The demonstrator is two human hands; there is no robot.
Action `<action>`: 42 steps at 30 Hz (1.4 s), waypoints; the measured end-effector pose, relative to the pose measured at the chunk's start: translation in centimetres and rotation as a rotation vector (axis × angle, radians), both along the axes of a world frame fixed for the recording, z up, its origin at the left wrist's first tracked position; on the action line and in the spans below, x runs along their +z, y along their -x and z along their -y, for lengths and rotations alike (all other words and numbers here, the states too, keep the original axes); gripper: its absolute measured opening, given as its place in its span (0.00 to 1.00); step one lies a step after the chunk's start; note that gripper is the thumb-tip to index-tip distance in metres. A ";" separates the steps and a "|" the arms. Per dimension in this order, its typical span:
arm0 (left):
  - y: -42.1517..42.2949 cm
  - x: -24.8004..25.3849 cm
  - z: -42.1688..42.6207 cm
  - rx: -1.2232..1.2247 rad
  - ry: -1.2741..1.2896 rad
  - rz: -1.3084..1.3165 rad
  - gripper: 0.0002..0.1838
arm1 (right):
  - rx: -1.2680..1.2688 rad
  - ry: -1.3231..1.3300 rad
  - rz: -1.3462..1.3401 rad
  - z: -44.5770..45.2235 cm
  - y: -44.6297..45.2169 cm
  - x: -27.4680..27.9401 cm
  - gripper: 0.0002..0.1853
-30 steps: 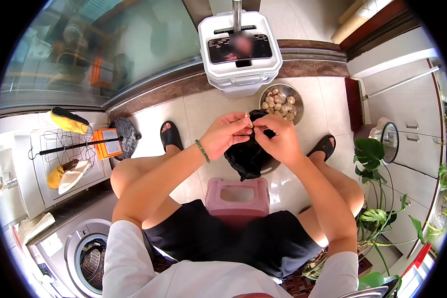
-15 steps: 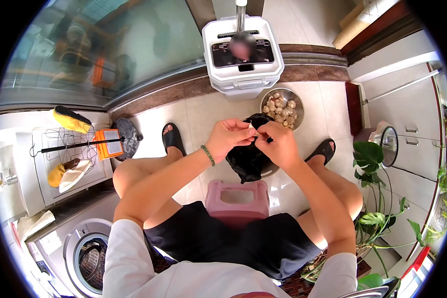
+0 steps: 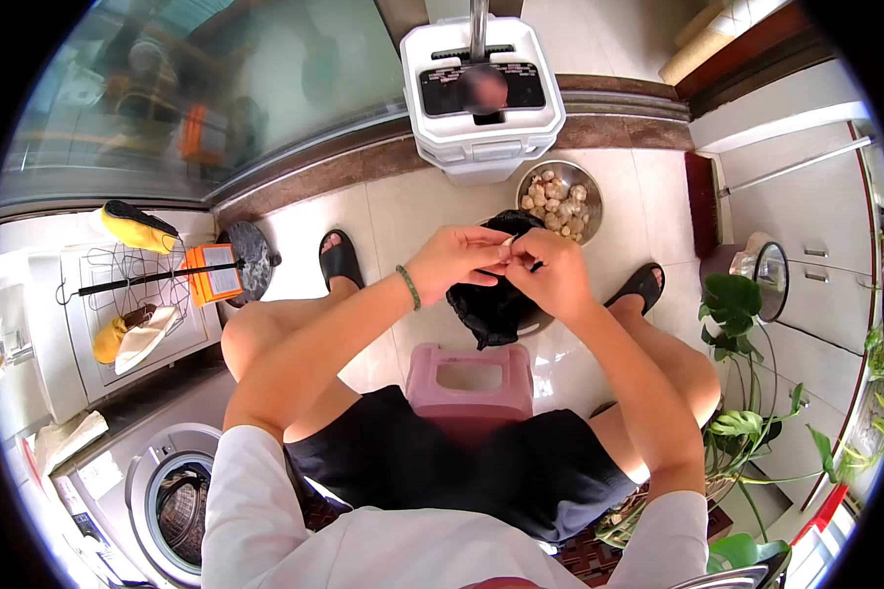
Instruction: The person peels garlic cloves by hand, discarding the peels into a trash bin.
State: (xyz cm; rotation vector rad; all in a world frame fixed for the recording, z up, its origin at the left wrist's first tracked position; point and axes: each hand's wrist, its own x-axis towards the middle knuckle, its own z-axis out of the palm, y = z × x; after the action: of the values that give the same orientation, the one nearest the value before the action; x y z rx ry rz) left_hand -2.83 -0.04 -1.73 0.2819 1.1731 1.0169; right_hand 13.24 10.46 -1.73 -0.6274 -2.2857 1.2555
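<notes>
My left hand [image 3: 462, 257], with a green beaded bracelet on the wrist, pinches a small pale garlic clove [image 3: 509, 241] between thumb and fingers. My right hand [image 3: 548, 267] meets it from the other side, its fingertips closed at the same clove; fingers partly hide it. Both hands are above a black plastic bag [image 3: 486, 312] that lines a round container on the floor. Just beyond them stands a metal bowl [image 3: 596, 211] holding several garlic bulbs [image 3: 555, 201].
A pink stool [image 3: 469, 402] is between my legs. Ahead stands a white and grey bucket [image 3: 481, 147] with a metal pole. On the left are a wire rack [image 3: 133, 280] with shoes and a washing machine [image 3: 172, 501]; on the right, a leafy plant [image 3: 732, 302] and cabinets [image 3: 815, 236].
The view has shifted slightly. My fingers have turned and drawn closer together around the clove, which shows less than before.
</notes>
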 end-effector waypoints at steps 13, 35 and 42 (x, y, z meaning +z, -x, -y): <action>1.7 -0.4 0.2 -0.090 -0.086 0.229 0.20 | -0.136 0.021 0.083 -2.2 -0.8 -1.1 0.03; 0.0 -2.3 0.1 0.097 -0.110 0.205 0.14 | 0.043 -0.192 -0.035 -0.4 -0.3 0.3 0.06; -1.0 -2.2 0.1 0.191 -0.201 0.219 0.15 | -0.036 -0.223 -0.028 -0.1 -0.1 0.5 0.07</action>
State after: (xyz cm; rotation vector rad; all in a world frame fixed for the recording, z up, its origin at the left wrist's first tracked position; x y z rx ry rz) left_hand -1.79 -0.10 -3.91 0.2128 0.9124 1.3026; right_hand 13.31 10.55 -1.23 -0.5647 -2.3374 0.9682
